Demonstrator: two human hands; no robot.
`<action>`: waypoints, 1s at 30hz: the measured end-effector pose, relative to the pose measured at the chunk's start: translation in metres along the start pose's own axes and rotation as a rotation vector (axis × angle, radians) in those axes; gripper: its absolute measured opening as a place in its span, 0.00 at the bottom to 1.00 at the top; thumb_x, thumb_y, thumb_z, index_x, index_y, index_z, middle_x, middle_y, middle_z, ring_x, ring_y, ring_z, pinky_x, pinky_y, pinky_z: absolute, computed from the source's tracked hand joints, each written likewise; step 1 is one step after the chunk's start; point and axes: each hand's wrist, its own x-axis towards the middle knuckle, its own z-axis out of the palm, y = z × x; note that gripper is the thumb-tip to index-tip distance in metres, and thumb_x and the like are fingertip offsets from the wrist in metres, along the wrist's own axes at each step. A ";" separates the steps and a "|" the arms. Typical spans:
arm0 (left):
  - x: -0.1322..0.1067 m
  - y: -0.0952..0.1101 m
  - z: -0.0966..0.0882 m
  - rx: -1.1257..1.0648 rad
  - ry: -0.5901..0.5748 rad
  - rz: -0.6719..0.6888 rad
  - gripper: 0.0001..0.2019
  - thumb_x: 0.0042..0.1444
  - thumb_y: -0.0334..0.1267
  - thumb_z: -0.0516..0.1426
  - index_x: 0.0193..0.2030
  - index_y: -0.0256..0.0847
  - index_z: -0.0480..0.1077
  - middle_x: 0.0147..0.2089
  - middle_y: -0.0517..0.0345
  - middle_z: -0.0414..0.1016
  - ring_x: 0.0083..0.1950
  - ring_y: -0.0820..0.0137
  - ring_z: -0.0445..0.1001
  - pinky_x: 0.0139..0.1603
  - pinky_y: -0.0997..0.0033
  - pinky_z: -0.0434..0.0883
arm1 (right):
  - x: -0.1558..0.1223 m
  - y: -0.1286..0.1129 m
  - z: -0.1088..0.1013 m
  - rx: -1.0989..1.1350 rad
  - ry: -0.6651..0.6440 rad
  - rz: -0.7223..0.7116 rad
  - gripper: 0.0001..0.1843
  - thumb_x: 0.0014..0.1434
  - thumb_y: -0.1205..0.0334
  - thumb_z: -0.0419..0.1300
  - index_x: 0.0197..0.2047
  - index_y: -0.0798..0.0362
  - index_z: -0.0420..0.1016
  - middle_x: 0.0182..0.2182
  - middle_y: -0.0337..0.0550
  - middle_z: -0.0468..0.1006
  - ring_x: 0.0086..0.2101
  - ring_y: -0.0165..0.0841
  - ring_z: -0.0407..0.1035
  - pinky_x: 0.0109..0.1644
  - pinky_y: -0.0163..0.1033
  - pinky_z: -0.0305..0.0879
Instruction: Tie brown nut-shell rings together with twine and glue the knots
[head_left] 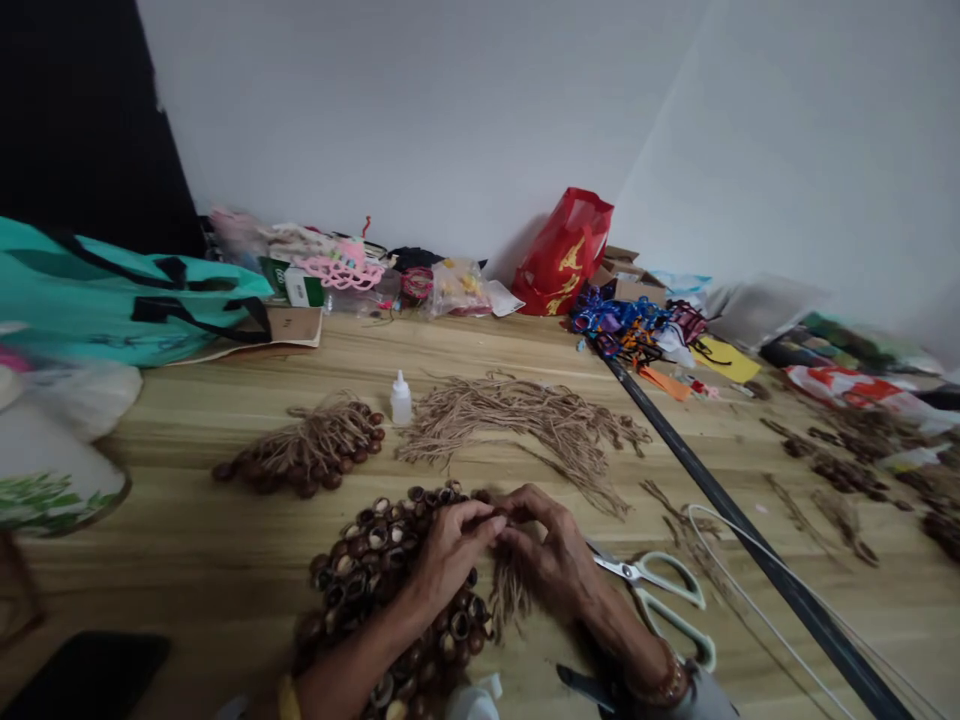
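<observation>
Head view puts the left hand (pixel 452 550) and right hand (pixel 553 552) near six o'clock, their fingertips pinched together at the top of a brown twine bundle (pixel 511 592); the exact hold is too small to tell. The twine looks light, soft and apt to splay, so its gathered top seems the best grip. From the hands, hollow nutshells (pixel 396 535) heap at eight o'clock on the counter (pixel 217 560), probably hard, smooth and a little brittle: best taken gently by the rim. Scissors (pixel 634 573) lie at four o'clock.
</observation>
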 end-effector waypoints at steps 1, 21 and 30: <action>0.000 -0.001 0.000 -0.018 0.005 -0.005 0.13 0.53 0.43 0.57 0.31 0.34 0.76 0.28 0.56 0.75 0.32 0.67 0.71 0.35 0.71 0.67 | 0.000 0.000 0.002 0.024 0.004 0.008 0.08 0.58 0.58 0.62 0.37 0.53 0.73 0.33 0.42 0.76 0.36 0.34 0.70 0.41 0.38 0.67; -0.003 0.000 0.001 -0.045 -0.047 -0.014 0.12 0.52 0.41 0.58 0.35 0.34 0.78 0.28 0.57 0.75 0.30 0.69 0.71 0.31 0.74 0.67 | -0.009 -0.002 0.005 0.052 0.067 -0.091 0.05 0.61 0.62 0.57 0.41 0.52 0.73 0.36 0.45 0.73 0.39 0.36 0.70 0.45 0.40 0.66; 0.000 -0.007 0.001 -0.024 -0.023 0.004 0.13 0.47 0.44 0.63 0.34 0.35 0.78 0.33 0.53 0.78 0.37 0.65 0.73 0.36 0.72 0.69 | -0.009 0.008 0.007 0.023 0.081 -0.166 0.07 0.59 0.62 0.60 0.43 0.51 0.71 0.37 0.45 0.73 0.40 0.36 0.70 0.44 0.41 0.67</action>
